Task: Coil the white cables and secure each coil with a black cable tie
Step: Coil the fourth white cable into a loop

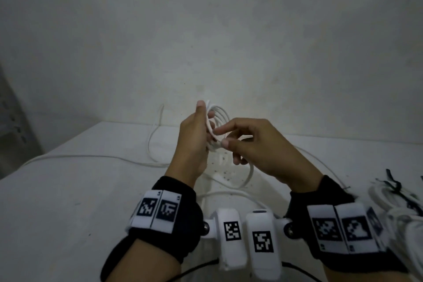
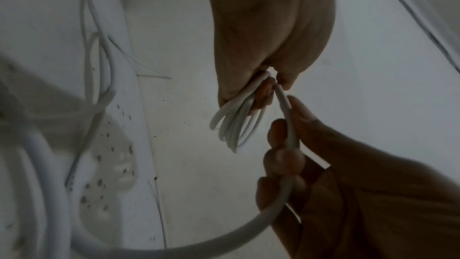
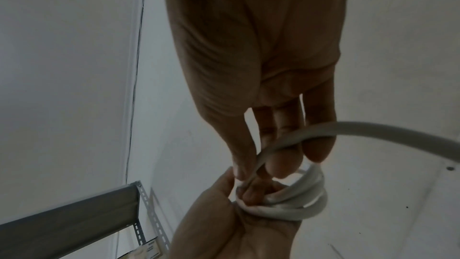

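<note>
I am holding a small coil of white cable [image 1: 220, 114] above the table. My left hand [image 1: 201, 130] grips the coil's loops between thumb and fingers. My right hand [image 1: 222, 138] pinches the loose strand right beside the coil; the strand runs through its curled fingers and hangs down as a free length [image 1: 250, 174] to the table. In the left wrist view the coil [image 2: 236, 125] hangs from my left hand [image 2: 268, 78], with the strand [image 2: 290, 131] in my right hand [image 2: 293, 125]. The right wrist view shows the coil [image 3: 296, 200] in my left palm [image 3: 224, 224].
Another white cable [image 1: 91, 157] trails across the white table [image 1: 68, 213] to the left. Coiled cables with black ties [image 1: 393, 186] lie at the right edge. A grey metal shelf [image 3: 74, 216] stands to the left, and a plain wall rises close behind.
</note>
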